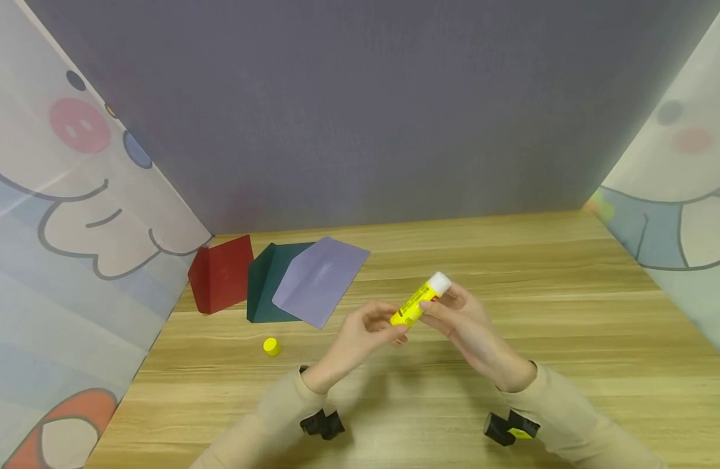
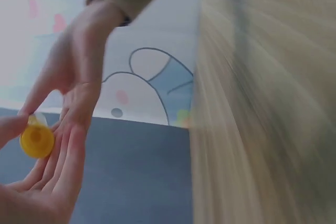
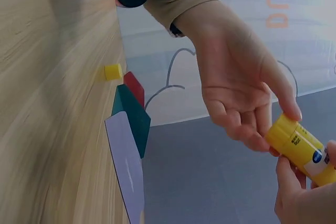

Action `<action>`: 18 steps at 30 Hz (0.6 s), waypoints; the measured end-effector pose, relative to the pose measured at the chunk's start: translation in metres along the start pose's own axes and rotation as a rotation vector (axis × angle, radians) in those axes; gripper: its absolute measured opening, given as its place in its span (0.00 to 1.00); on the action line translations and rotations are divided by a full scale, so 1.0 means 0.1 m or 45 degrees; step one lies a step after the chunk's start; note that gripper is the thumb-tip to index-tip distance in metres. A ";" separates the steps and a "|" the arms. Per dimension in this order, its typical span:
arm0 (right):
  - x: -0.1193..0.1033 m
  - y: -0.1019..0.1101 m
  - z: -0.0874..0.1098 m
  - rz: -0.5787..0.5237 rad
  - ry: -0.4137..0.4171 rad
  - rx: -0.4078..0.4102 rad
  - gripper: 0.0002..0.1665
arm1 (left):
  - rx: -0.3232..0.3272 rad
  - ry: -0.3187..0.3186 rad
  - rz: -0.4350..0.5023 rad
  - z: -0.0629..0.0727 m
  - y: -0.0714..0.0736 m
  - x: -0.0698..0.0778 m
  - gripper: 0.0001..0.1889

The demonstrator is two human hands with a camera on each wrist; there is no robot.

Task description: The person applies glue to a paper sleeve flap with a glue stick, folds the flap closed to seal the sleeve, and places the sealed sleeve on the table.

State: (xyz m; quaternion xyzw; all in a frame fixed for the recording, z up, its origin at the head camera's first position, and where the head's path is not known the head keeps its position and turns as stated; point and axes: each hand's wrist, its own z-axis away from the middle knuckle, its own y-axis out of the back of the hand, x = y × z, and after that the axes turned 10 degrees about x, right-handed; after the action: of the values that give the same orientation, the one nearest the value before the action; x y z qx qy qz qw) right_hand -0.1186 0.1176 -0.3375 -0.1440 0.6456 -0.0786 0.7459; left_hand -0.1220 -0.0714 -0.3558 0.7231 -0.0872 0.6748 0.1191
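Note:
A yellow glue stick (image 1: 414,306) is held slanted above the table, its uncapped white end up and to the right. My left hand (image 1: 355,333) pinches its lower end between thumb and fingers; the right wrist view shows the thumb and fingertips at the base of the glue stick (image 3: 300,148). Around the barrel, nearer the white end, my right hand (image 1: 471,329) grips with thumb and fingers. In the left wrist view the round yellow base (image 2: 37,140) faces the camera. The yellow cap (image 1: 271,346) stands on the table, left of my left hand.
Toward the back left of the wooden table (image 1: 571,280) lie three envelopes with flaps raised or unfolded: red (image 1: 228,277), dark green (image 1: 265,290) and lilac (image 1: 325,280). The lilac one overlaps the green one. A grey panel (image 1: 383,117) rises behind, with cartoon-printed sheets at both sides.

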 end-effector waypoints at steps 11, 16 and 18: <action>0.03 0.04 0.00 0.050 0.046 -0.095 0.20 | -0.377 0.335 0.499 -0.04 0.11 -0.04 0.07; 0.06 0.03 0.00 0.073 0.063 -0.096 0.17 | -0.301 0.249 0.436 0.01 0.06 0.00 0.06; 0.06 0.03 0.00 0.086 0.073 -0.089 0.18 | -0.235 0.191 0.358 0.03 0.03 0.01 0.09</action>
State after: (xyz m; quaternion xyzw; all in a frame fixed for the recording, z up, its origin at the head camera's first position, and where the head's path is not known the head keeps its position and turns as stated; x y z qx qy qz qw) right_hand -0.1180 0.1189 -0.3444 -0.1458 0.6736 -0.0349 0.7237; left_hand -0.1198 -0.0753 -0.3551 0.6375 -0.2398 0.7259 0.0957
